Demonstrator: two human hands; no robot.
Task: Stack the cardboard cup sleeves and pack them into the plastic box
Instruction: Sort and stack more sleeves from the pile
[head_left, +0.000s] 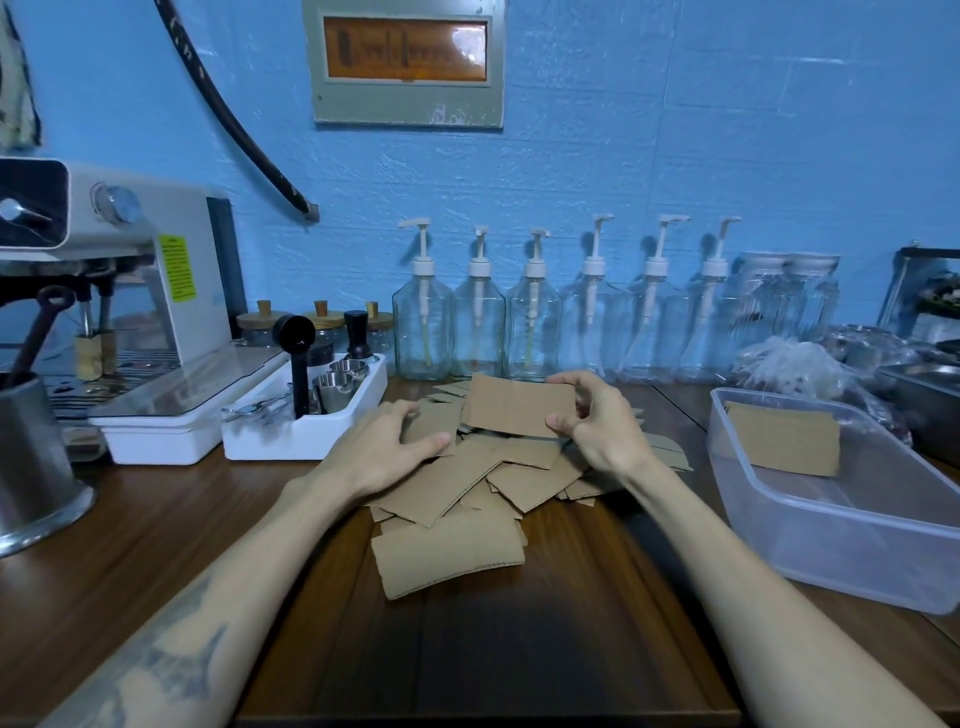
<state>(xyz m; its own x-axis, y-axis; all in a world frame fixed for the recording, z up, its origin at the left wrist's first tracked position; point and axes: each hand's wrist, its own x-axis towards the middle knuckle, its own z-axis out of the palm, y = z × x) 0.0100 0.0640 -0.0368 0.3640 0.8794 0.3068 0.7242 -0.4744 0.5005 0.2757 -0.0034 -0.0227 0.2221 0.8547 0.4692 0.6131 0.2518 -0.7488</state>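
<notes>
My right hand pinches one flat cardboard sleeve above loose sleeve pile at centre of wooden bench. My left hand rests on pile, fingers curled over sleeves. Clear plastic box stands at right, sleeve stack inside. Pump bottles line blue wall behind.

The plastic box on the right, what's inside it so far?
Inside the plastic box a small stack of cardboard sleeves leans against its far wall. How many are in that stack cannot be counted from here. The rest of the box floor looks bare.
</notes>
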